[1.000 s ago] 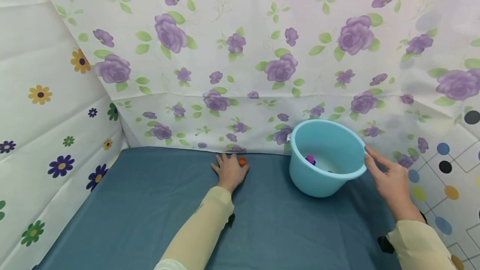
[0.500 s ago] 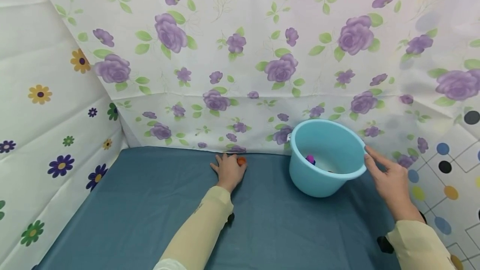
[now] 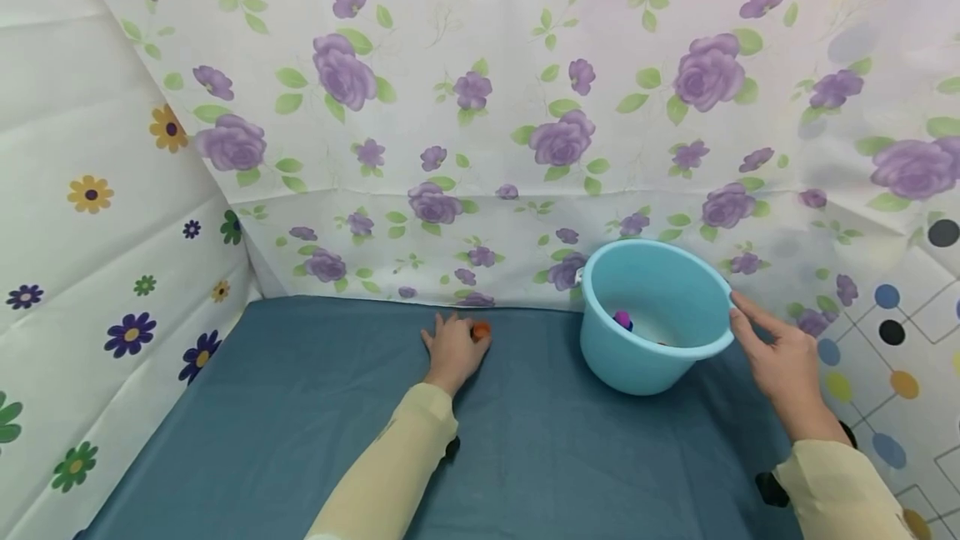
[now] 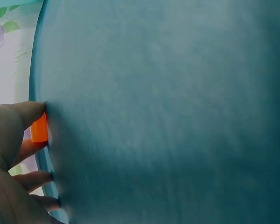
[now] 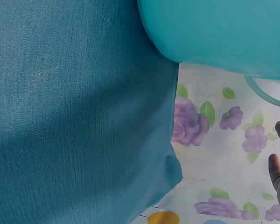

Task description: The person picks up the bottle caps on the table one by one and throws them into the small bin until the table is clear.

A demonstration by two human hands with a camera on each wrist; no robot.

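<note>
My left hand (image 3: 453, 354) is at the far edge of the blue-covered table. In the left wrist view its thumb and index finger pinch a small orange round piece (image 4: 39, 129), whose exact kind I cannot tell. The other fingers spread out beside it. To the right stands a light blue bucket (image 3: 633, 369), tilted slightly toward me. My right hand (image 3: 783, 365) holds the bucket's right rim between thumb and fingertips. A small magenta and dark blue item (image 3: 622, 321) lies inside the bucket. The right wrist view shows the bucket's side and a few fingertips only.
A blue cloth (image 3: 540, 448) covers the table. White fabric with purple flowers (image 3: 562, 140) hangs right behind its far edge. Another flowered sheet (image 3: 127, 332) closes off the left, and dotted fabric (image 3: 892, 357) is on the right.
My left thumb and index finger have closed on the orange piece. It has come slightly nearer and left with the hand. My right hand and the bucket stay in place.
</note>
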